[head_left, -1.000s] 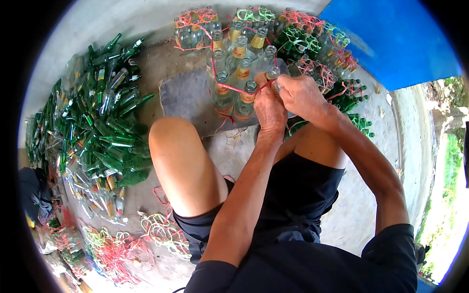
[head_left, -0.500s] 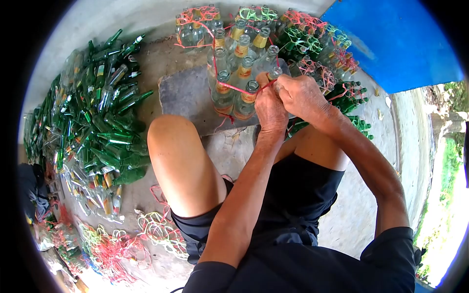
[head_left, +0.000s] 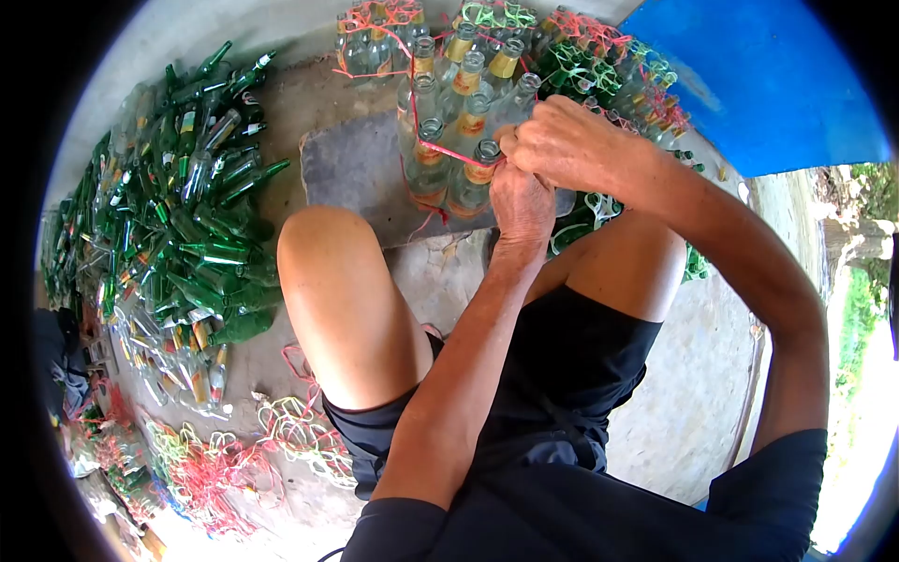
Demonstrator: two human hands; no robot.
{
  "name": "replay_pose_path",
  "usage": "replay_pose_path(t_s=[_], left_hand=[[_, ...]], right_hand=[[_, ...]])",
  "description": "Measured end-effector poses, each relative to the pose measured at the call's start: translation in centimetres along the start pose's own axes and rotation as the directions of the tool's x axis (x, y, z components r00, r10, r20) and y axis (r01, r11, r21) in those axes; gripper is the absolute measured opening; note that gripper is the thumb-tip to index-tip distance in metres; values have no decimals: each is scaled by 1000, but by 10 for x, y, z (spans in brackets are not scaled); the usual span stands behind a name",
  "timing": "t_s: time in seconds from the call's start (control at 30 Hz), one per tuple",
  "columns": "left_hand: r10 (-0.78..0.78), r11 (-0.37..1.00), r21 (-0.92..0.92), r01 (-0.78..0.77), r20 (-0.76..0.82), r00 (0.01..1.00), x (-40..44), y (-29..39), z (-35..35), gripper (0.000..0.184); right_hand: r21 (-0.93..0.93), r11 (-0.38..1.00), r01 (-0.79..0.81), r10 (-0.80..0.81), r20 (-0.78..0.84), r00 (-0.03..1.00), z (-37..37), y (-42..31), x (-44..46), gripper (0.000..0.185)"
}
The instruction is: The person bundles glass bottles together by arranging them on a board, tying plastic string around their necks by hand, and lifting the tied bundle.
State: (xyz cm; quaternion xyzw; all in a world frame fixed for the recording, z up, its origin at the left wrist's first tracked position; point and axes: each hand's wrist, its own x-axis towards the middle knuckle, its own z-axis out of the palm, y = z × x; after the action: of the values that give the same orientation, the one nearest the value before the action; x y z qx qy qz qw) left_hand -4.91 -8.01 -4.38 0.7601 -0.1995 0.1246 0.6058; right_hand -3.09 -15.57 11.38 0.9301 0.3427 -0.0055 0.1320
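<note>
A cluster of clear glass bottles [head_left: 471, 114] with yellow labels on the necks stands upright on a grey slab [head_left: 351, 169]. Red plastic twine [head_left: 454, 153] is strung around the bottles at neck height and runs into my hands at the near right corner. My left hand [head_left: 523, 199] is closed on the twine, beside the nearest bottle. Just above it, my right hand [head_left: 576, 140] is closed with its fingers against the left hand, gripping the twine too. The fingertips and the twine between them are mostly hidden.
A large heap of green and clear bottles [head_left: 197, 215] lies on the left. Tied bottle bundles [head_left: 379, 42] stand behind the slab, others to the right. Loose red and pale-green twine [head_left: 211, 468] lies at lower left. A blue panel [head_left: 749, 94] stands at upper right.
My right hand has turned over, its elbow swinging outward to the right, and now covers the corner bottle. My left hand has dropped slightly, keeping to the twine.
</note>
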Motion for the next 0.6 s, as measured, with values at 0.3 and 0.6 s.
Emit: replay_pose_path(t_s=[0.3,0.6], left_hand=[[-77,994,78,78,-22,997,3,5,-3,19],[-86,994,68,87,-19,996,6,7,-4,26]], right_hand=[[84,996,24,-30,67,997,-9,30,22,3],[318,936,-150,65,263,963,-10,54,44,14]])
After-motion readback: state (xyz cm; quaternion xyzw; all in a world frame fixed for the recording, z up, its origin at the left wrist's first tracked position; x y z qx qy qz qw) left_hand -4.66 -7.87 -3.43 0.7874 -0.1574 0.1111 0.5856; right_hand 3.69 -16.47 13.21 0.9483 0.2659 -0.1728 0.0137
